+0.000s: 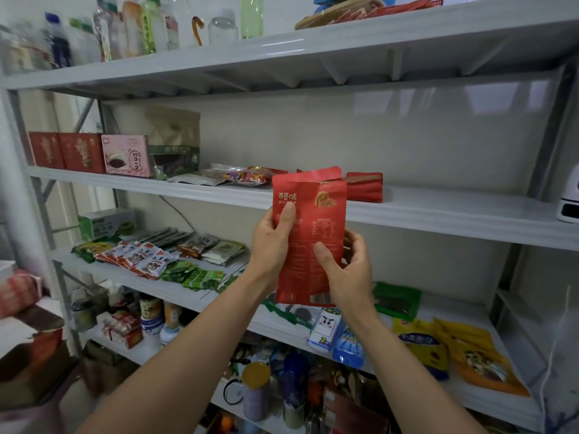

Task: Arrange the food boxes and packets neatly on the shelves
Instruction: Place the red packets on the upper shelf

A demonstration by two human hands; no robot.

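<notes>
A: What's the grip?

B: Both hands hold one thing. The left hand (272, 242) grips the red packet (310, 227) along its left edge, with the thumb flat on the printed face and the fingers hidden behind. The right hand (347, 267) grips the lower right edge the same way, thumb in front.

A: Where is the packet?

B: It's upright in the air, right in front of the middle shelf's (438, 214) front lip. Its opened top pokes just above the board. Only the hands support it.

A: Why two hands?

B: My guess is that the top is open and the bag is floppy. A hand on each side keeps it straight so nothing spills on the way in.

A: What's on that shelf, from the left?

B: At its left end two red boxes (67, 151) stand side by side, with a pink box (125, 155) against them. Next comes a brown and green bag (174, 142), upright near the back. All of them face out, which looks like the tidy part. After that, a few flat packets (238, 176) lie in a loose heap. Just behind the held packet, another red packet (365, 186) sits low on the board. At the shelf's right end is a white gadget (568, 202).

A: So where does this one go?

B: Probably beside that other red one, which looks like the same kind. Below the shelf, small packets (147, 255) lie fanned out and not yet sorted.
</notes>
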